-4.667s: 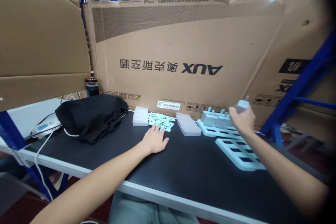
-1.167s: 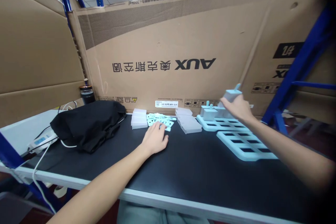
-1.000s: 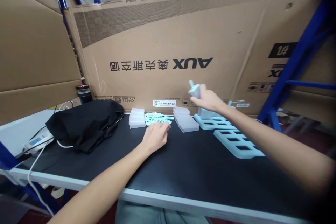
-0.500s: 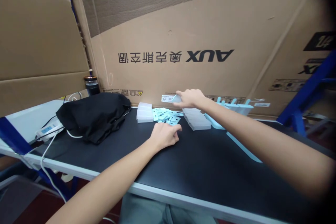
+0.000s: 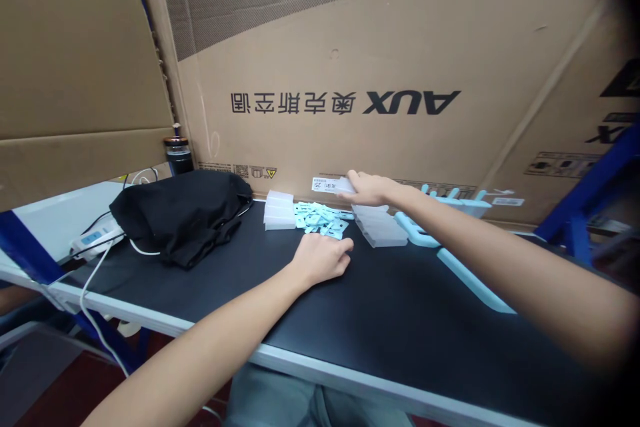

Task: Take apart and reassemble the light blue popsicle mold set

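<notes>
My right hand (image 5: 369,188) is raised over the back of the table, its fingers closed on a thin translucent plastic divider (image 5: 344,185). The divider sits in front of the label on the cardboard. My left hand (image 5: 324,259) rests low on the table with curled fingers; whatever it may hold is hidden. Just behind it lies a pile of light-blue flat plastic pieces (image 5: 320,217). To the pile's left is a stack of translucent plastic pieces (image 5: 280,211), and to its right a similar stack (image 5: 381,227), below my right hand.
A light-blue rack with prongs (image 5: 417,232) stands at the right, partly behind my right forearm. A long light-blue strip (image 5: 473,280) lies nearer. Black cloth (image 5: 183,213), a power strip (image 5: 100,237) and a dark jar (image 5: 179,155) are at the left. Cardboard (image 5: 300,47) walls the back.
The piece in my right hand has turned, from a light-blue slanted corner to a paler, flatter-looking shape. My left hand stays by the pile. The whole view has shifted slightly.
</notes>
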### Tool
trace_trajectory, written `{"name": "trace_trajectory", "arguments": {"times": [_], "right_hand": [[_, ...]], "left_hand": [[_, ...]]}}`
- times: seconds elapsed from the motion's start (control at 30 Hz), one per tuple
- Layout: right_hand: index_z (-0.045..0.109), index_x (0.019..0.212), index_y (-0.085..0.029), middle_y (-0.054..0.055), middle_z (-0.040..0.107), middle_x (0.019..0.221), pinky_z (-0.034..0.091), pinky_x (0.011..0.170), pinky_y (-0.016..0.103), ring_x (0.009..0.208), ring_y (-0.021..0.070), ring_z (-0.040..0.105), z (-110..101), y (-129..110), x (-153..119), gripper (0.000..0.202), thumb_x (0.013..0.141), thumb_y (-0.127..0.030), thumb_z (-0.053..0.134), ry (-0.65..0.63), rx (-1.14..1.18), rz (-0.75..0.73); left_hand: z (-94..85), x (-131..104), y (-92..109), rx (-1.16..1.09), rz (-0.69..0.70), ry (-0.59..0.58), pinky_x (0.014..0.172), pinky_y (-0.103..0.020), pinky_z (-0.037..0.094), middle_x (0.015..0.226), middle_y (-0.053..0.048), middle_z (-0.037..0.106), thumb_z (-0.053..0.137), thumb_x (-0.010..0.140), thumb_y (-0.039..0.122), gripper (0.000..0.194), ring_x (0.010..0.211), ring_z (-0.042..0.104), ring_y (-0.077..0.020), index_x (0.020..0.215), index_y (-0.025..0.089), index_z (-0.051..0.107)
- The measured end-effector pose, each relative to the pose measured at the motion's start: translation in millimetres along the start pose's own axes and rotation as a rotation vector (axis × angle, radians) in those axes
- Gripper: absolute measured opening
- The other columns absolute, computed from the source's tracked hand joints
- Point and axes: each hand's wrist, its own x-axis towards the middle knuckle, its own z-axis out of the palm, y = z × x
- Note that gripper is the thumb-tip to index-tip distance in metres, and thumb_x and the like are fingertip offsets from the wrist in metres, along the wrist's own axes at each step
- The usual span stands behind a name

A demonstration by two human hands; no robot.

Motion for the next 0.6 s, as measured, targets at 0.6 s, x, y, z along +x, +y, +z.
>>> {"name": "trace_trajectory", "arguments": {"times": [0.6], "right_hand": [[0.051, 0.128, -0.012, 0.017, 0.054, 0.118, 0.034, 0.096, 0.043, 0.111, 0.0332, 0.043, 46.1, 84.7, -30.5, 0.068, 0.075, -0.055, 0.048, 0.023, 0.176, -0.270]], "left_hand": [[-4.9, 1.0, 1.7, -0.023, -0.041, -0.074, 0.064, -0.029, 0.046, 0.093, 0.001, 0.069, 0.046, 0.081, 0.026, 0.013, 0.080, 0.065, -0.0210, 0.090, 0.024, 0.055]]}}
